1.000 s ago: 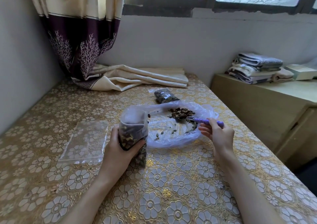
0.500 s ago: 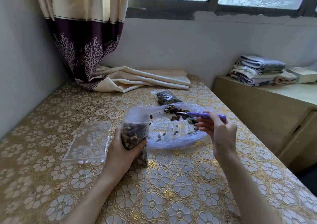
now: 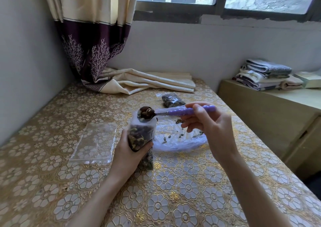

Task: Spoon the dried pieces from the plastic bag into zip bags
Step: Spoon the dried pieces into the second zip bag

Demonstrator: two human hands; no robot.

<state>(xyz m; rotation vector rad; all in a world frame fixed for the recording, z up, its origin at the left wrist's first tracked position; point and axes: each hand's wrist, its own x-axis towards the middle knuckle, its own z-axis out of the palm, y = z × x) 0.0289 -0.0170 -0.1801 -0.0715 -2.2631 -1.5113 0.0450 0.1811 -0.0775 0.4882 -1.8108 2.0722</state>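
Gold-flowered table (image 3: 173, 192) under the window: a second ago the spoon (image 3: 173, 112) was down in the plastic bag (image 3: 182, 139) near the right edge; now the right hand (image 3: 213, 129), pinching its purple handle, has lifted it loaded over the mouth of the zip bag (image 3: 140, 134) gripped upright by the left hand (image 3: 128, 152). Tipping looks next; spare empty bag (image 3: 94, 143) lies leftward, a filled one (image 3: 172, 101) behind

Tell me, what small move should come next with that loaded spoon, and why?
Probably tip the spoon so its dried pieces drop into the zip bag. The right hand holds the loaded bowl right at the bag's open mouth, and the left hand grips the bag upright, ready to receive them.
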